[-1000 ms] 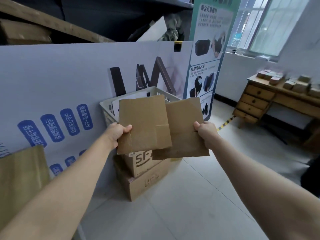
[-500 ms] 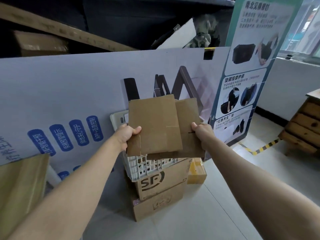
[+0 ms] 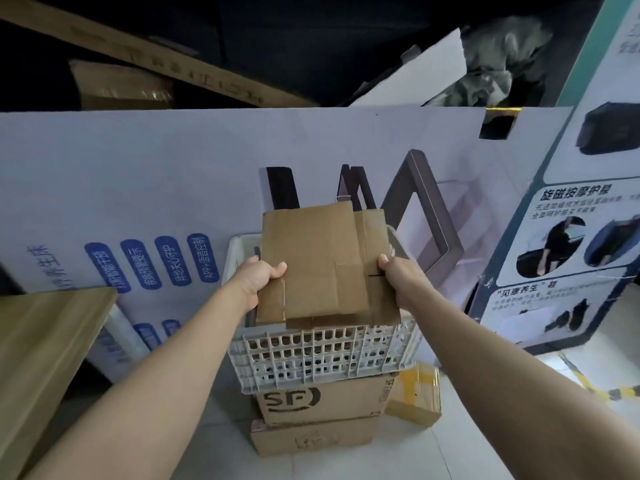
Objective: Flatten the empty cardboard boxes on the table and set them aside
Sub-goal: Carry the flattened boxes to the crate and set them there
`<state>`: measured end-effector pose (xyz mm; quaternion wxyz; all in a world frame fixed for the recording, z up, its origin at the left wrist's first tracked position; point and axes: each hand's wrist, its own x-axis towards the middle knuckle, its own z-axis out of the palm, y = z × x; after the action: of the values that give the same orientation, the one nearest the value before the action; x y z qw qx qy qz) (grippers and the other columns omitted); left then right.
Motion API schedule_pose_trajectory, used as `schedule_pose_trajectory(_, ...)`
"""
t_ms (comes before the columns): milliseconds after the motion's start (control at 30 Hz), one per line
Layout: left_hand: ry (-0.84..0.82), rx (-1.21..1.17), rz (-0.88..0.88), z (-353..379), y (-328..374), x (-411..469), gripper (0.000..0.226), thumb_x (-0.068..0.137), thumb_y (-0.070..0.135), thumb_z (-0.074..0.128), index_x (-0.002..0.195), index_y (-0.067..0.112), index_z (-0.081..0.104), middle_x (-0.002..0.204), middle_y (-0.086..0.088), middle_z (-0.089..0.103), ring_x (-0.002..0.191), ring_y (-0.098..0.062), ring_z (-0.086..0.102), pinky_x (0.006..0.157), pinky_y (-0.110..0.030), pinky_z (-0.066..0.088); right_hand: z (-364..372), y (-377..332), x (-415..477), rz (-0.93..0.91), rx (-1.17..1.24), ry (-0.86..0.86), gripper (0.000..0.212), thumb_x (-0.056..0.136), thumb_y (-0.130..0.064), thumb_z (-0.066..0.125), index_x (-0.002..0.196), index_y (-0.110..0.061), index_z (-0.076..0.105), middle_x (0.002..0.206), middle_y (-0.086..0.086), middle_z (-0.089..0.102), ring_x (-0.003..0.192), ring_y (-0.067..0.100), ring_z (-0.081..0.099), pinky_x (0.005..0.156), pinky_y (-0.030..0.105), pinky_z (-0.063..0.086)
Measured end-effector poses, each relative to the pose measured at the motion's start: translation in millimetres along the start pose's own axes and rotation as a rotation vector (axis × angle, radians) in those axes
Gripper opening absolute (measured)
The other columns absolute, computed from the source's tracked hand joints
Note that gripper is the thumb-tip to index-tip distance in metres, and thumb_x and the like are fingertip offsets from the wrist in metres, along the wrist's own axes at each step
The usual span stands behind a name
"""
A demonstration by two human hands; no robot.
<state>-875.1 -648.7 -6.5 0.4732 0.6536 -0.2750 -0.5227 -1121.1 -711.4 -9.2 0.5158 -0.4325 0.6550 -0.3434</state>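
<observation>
Hands hold two flattened cardboard boxes centre frame, overlapping, above a white plastic crate (image 3: 322,358). Left hand (image 3: 261,277) has its grip clamped on the front flattened box (image 3: 311,265); right hand (image 3: 398,277) pinches the rear flattened box (image 3: 375,237). Crate sits on a stacked SF carton (image 3: 325,400), lower centre.

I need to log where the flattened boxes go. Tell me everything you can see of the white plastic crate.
The white plastic crate has lattice walls pierced with small rectangular holes and a solid rim. It sits level on a brown SF-printed cardboard box, against a large printed board. Its opening is mostly hidden by the flattened cardboard boxes held above it; brown cardboard shows through the holes.
</observation>
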Motion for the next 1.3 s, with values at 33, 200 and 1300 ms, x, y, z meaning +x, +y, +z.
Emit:
schedule_pose_trajectory(33, 0.017, 0.01, -0.007, 1.7, 0.0, 5.9, 0.033, 0.088, 0.01, 0.064, 0.119, 0.01, 0.053, 0.104, -0.011, 0.066, 0.09, -0.027, 0.064, 0.069, -0.038, 0.052, 4.4, -2.2, 8.0, 0.027, 0.02, -0.033, 0.045, 0.095, -0.037, 0.047, 0.125, -0.003, 0.051, 0.122, 0.014, 0.057, 0.109, 0.032, 0.054, 0.099, 0.046, 0.044)
schedule_pose_trajectory(200, 0.061, 0.059, -0.048, 7.4, 0.2, 40.2, 0.04, 0.088, 0.014, 0.062, 0.125, 0.011, 0.048, 0.115, -0.011, 0.062, 0.099, -0.029, 0.06, 0.085, -0.045, 0.049, 23.6, -11.9, 42.6, 0.086, 0.038, -0.129, 0.044, 0.098, -0.038, 0.042, 0.125, -0.003, 0.049, 0.095, 0.007, 0.053, 0.085, 0.024, 0.055, 0.09, 0.037, 0.046)
schedule_pose_trajectory(1300, 0.342, -0.628, -0.169, 39.6, -11.4, 132.7, 0.033, 0.084, 0.011, 0.068, 0.115, 0.004, 0.057, 0.115, -0.015, 0.064, 0.093, -0.028, 0.063, 0.085, -0.046, 0.052, 75.1, -50.4, 170.4, 0.167, 0.316, -0.558, 0.032, 0.082, -0.02, 0.072, 0.108, -0.008, 0.058, 0.101, 0.008, 0.066, 0.086, 0.02, 0.065, 0.061, 0.028, 0.054)
